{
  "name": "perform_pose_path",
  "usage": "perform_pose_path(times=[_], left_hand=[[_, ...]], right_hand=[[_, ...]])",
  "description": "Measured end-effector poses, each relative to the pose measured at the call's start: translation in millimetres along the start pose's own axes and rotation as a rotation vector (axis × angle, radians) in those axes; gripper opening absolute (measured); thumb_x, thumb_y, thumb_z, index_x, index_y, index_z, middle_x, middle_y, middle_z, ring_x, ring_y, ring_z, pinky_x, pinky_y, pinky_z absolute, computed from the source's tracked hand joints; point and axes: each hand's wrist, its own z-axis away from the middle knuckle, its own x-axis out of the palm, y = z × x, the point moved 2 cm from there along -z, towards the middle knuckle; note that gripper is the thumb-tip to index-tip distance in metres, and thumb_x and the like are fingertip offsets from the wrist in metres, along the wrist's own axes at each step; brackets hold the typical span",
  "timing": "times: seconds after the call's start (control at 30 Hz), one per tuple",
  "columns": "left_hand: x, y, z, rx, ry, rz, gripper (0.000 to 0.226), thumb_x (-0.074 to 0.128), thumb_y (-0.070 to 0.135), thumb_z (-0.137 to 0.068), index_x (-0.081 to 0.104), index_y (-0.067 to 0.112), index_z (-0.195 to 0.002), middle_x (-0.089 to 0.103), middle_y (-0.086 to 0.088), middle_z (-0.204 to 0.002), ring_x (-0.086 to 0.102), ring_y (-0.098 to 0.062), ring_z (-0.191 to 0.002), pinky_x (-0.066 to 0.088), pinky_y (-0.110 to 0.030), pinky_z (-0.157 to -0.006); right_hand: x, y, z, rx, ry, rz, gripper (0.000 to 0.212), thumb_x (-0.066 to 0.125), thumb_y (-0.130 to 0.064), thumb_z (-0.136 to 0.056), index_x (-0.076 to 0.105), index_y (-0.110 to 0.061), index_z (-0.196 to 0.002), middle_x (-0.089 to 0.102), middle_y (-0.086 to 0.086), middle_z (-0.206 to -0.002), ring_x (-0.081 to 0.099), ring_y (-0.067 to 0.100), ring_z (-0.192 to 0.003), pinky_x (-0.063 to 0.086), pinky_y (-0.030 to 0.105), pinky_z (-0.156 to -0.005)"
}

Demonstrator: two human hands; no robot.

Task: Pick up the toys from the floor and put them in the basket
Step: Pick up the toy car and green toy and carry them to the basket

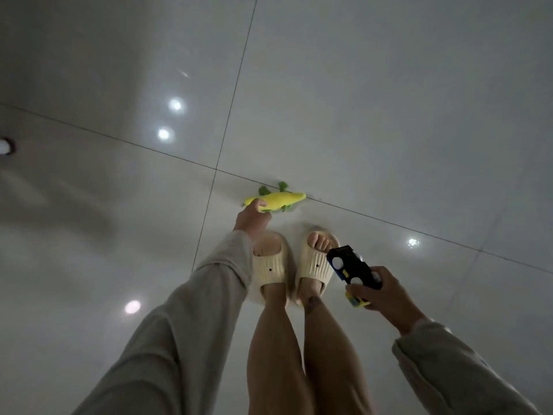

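One plush crocodile (276, 200), one toy car (350, 266), two slippers (269, 266), two hands (253, 218).

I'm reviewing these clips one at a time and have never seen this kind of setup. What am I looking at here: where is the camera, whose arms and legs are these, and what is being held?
There is no machine here. The one picture comes from a wide-angle camera worn on a person's head, looking down, so you see their own arms, bare legs and cream slippers from above, standing on a glossy tiled floor that mirrors ceiling lights.

The left hand reaches down and closes on a yellow and green plush toy at floor level; whether the toy has left the floor yet is hard to tell. The right hand is raised and holds a black toy car with white wheels, seen from its underside, with blue and yellow parts showing.

No basket is in view.
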Motion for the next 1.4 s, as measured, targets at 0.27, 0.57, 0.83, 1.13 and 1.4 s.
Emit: perform_pose_path(times=[0.27, 0.57, 0.83, 1.13, 1.4], left_hand=[[64.0, -2.2, -115.3, -0.197, -0.094, 0.143, 0.057, 0.050, 0.038, -0.083, 0.032, 0.032, -0.138, 0.046, -0.007, -0.130, 0.052, -0.034, -0.112, 0.051, -0.041, -0.077], [41.0, -8.8, -55.4, 0.109, 0.035, -0.100, 0.012, 0.067, 0.008, -0.075, 0.062, 0.018, -0.080, 0.067, -0.012, -0.116, 0.060, -0.031, -0.109, 0.043, -0.025, -0.082], [-41.0, -8.7, 161.6, 0.175, -0.058, -0.335, 0.019, 0.061, 0.006, -0.076, 0.069, 0.014, -0.092, 0.065, -0.012, -0.120, 0.060, -0.030, -0.109, 0.042, -0.026, -0.082], [-99.1, -31.5, 404.8, 0.214, 0.033, -0.379, 0.030, 0.052, 0.007, -0.076, 0.059, 0.036, -0.069, 0.052, -0.003, -0.103, 0.059, -0.025, -0.098, 0.050, -0.029, -0.089], [-125.3, -110.2, 497.8, -0.041, 0.097, -0.099, 0.010, 0.059, 0.014, -0.070, 0.068, 0.010, -0.071, 0.070, -0.017, -0.098, 0.070, -0.032, -0.087, 0.057, -0.035, -0.069]], right_hand=[[10.2, 29.8, -105.8, 0.068, 0.004, 0.027, 0.048, 0.071, -0.015, -0.080, 0.047, -0.002, -0.120, 0.054, 0.003, -0.090, 0.057, 0.028, -0.092, 0.053, 0.047, -0.084], [-0.6, 4.9, -46.6, 0.030, 0.003, -0.016, 0.045, 0.072, -0.017, -0.080, 0.048, -0.006, -0.117, 0.055, 0.010, -0.103, 0.058, 0.030, -0.096, 0.052, 0.048, -0.086], [-21.7, -25.8, 114.9, -0.081, -0.048, 0.039, 0.043, 0.077, -0.019, -0.073, 0.047, -0.012, -0.104, 0.055, 0.012, -0.101, 0.055, 0.031, -0.095, 0.050, 0.049, -0.087], [-50.7, -16.8, 305.8, -0.121, 0.004, 0.102, 0.038, 0.077, -0.017, -0.073, 0.048, -0.009, -0.096, 0.051, 0.012, -0.089, 0.049, 0.023, -0.080, 0.042, 0.031, -0.068], [-65.6, 25.0, 399.4, -0.117, 0.174, 0.252, 0.061, 0.073, -0.026, -0.076, 0.046, -0.003, -0.125, 0.058, 0.017, -0.118, 0.056, 0.028, -0.109, 0.034, 0.027, -0.075]])
